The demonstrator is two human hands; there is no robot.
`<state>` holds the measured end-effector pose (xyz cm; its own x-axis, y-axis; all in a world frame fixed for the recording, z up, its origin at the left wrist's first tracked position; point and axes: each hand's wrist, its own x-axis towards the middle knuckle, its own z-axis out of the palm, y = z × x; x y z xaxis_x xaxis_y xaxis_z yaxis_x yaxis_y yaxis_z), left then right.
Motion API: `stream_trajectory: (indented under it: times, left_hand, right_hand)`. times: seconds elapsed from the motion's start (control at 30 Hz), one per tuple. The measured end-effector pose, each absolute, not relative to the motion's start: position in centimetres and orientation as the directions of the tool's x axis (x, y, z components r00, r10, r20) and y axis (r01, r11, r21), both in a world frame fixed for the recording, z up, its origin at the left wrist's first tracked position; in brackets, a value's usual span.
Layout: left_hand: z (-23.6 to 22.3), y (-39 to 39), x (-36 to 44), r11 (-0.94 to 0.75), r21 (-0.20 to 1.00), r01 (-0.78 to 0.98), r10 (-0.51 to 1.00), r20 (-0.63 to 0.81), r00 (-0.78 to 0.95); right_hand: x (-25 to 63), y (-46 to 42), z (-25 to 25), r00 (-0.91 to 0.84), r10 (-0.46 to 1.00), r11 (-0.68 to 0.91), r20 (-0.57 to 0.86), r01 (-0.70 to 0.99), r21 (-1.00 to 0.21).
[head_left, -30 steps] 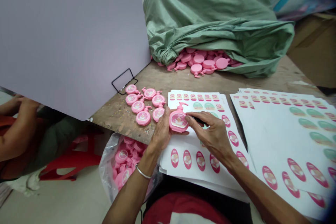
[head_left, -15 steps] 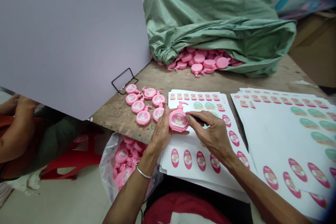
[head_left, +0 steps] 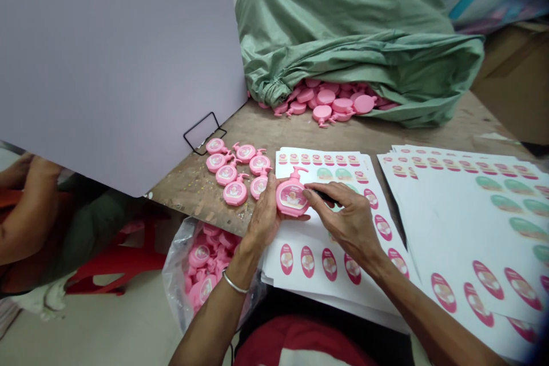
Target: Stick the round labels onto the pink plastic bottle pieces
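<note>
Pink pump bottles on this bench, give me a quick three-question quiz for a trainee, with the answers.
1. Which hand holds the pink plastic pump bottle?
2. True or false: the clear plastic bag holds pink bottles.
3. How many labelled pink bottles lie on the scarred wooden bench?

Key: 1. The left hand. 2. True. 3. Seven.

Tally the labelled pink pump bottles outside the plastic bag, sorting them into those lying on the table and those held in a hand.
Labelled pink pump bottles lying on the wooden table: 7
Labelled pink pump bottle in the left hand: 1
Total: 8
</note>
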<state>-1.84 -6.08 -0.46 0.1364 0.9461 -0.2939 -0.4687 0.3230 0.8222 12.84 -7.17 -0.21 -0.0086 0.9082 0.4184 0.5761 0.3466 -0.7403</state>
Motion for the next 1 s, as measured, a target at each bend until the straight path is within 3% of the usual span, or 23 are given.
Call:
stream_trajectory:
  times: [0.17, 0.43, 0.6, 0.7, 0.8, 0.9, 1.0]
  left_hand:
    - [-0.7, -6.0, -2.0, 0.334, 0.810, -0.483, 0.942, -0.299, 0.151]
    - [-0.4, -6.4, -2.2, 0.252, 0.877, -0.409, 0.960, -0.175, 0.217]
    - [-0.5, -6.7, -2.1, 0.243, 0.881, -0.406, 0.962, -0.165, 0.219]
    - [-0.6, -6.6, -2.0, 0.268, 0.874, -0.405, 0.956, -0.189, 0.224]
    - [-1.1, -7.0, -1.7, 0.271, 0.872, -0.407, 0.958, -0.204, 0.201]
    - [-2.0, -7.9, -1.5, 0.173, 0.910, -0.376, 0.984, -0.176, 0.027]
    - [-2.7, -8.7, -1.5, 0.104, 0.943, -0.315, 0.982, -0.147, -0.118]
  right_hand:
    - [12.8, -7.1, -0.1, -0.006, 0.907, 0.346, 0.421, 0.580, -0.737]
    - [12.7, -7.1, 0.0, -0.034, 0.894, 0.365, 0.446, 0.631, -0.684]
    - [13.6, -7.1, 0.1, -0.140, 0.859, 0.379, 0.492, 0.820, -0.429]
    - [14.5, -6.8, 0.3, -0.063, 0.845, 0.275, 0.531, 0.902, -0.332]
    - [14.5, -6.3, 0.1, 0.023, 0.861, 0.290, 0.509, 0.800, -0.526]
    - [13.1, -6.2, -1.1, 0.017, 0.923, 0.291, 0.385, 0.624, -0.725]
    - [12.1, -6.2, -2.4, 0.052, 0.953, 0.211, 0.298, 0.593, -0.777]
